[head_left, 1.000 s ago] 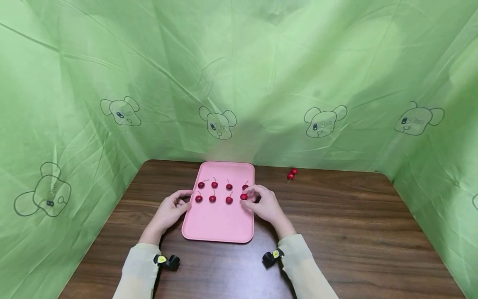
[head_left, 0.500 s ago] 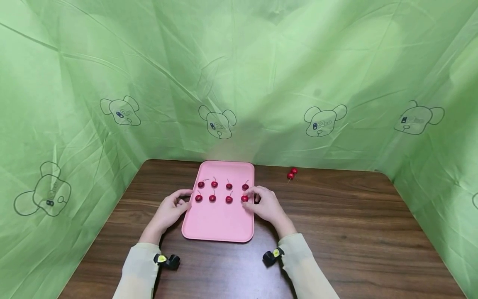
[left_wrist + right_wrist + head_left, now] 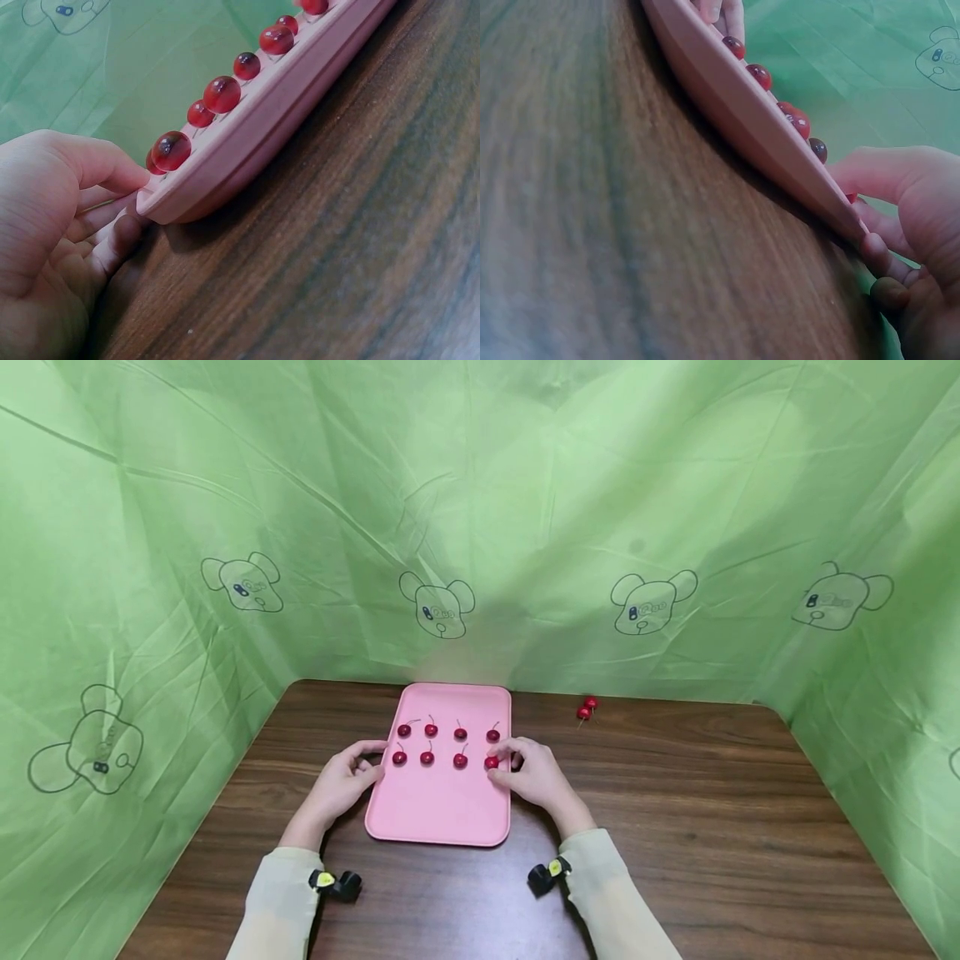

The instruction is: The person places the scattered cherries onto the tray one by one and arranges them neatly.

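Observation:
A pink tray (image 3: 438, 810) lies on the table with two rows of dark red cherries, their thin stems pointing mostly away from me. My left hand (image 3: 341, 785) grips the tray's left edge, thumb and fingers at the rim (image 3: 176, 199). At the right end of the nearer row, my right hand (image 3: 538, 777) pinches a cherry (image 3: 491, 762) between thumb and index finger, low over the tray. Its other fingers stay by the tray's right edge in the right wrist view. Just beyond it sits the end cherry (image 3: 492, 736) of the farther row.
Two more cherries (image 3: 584, 713) lie together on the brown wooden table (image 3: 675, 810), back right of the tray. Green cloth (image 3: 540, 527) with printed bear faces hangs behind and at both sides. Each sleeve carries a black wrist camera (image 3: 542, 878).
My right hand has come slightly nearer to me, bringing the pinched cherry down into line with the nearer row. The left hand and tray have stayed put.

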Available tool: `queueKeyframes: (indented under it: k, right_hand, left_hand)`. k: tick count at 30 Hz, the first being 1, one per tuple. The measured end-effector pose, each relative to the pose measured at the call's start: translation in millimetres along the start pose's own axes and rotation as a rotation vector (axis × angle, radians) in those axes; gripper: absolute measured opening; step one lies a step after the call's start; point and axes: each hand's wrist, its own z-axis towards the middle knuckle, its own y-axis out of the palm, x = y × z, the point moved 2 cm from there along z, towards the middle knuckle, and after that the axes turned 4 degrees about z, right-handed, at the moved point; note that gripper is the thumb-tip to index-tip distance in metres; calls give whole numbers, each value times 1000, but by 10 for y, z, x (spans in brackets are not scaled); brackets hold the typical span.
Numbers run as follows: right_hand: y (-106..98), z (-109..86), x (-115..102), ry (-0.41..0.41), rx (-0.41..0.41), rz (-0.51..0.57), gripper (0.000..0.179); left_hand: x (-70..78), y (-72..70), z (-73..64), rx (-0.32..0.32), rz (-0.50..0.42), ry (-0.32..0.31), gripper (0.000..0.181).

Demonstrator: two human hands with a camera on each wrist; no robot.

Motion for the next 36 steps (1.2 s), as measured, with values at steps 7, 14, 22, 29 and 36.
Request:
queueKeyframes:
  k: [7, 14, 22, 29, 36]
  right_hand:
    - [-6, -3, 8, 1, -18, 27, 31]
    - [-13, -9, 8, 13, -16, 40, 33]
    - [-30, -10, 1, -5, -14, 43, 34]
    - [-68, -19, -2, -33, -6, 75, 38]
    - [-110, -9, -17, -33, -2, 99, 37]
  left_hand:
    - [24, 3, -12, -2, 9, -3, 45]
    - [30, 6, -14, 2, -5, -1, 44]
    - [49, -2, -18, -1, -10, 9, 44]
    - [24, 2, 0, -4, 1, 32, 43]
    - [15, -1, 7, 1, -2, 24, 43]
